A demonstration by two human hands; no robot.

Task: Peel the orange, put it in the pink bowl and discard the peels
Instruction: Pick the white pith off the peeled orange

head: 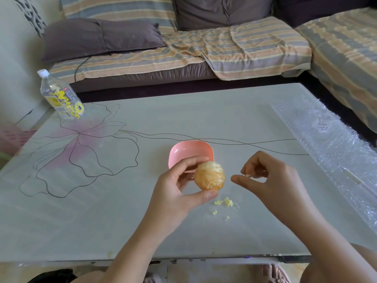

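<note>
Holding the peeled orange [209,176], the left hand [183,186] curls its fingers and thumb round it, just on the near side of the pink bowl [191,150]. The right hand [271,180] pinches a tiny peel scrap [247,175] beside the orange. More peel bits [225,203] lie on the desk [122,211].

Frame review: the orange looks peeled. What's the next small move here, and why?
Likely the right hand drops the pith shred it pinches onto the scraps on the table. The orange in the left hand looks nearly bare, with a few white strands left, and the pink bowl behind it holds nothing yet.
</note>
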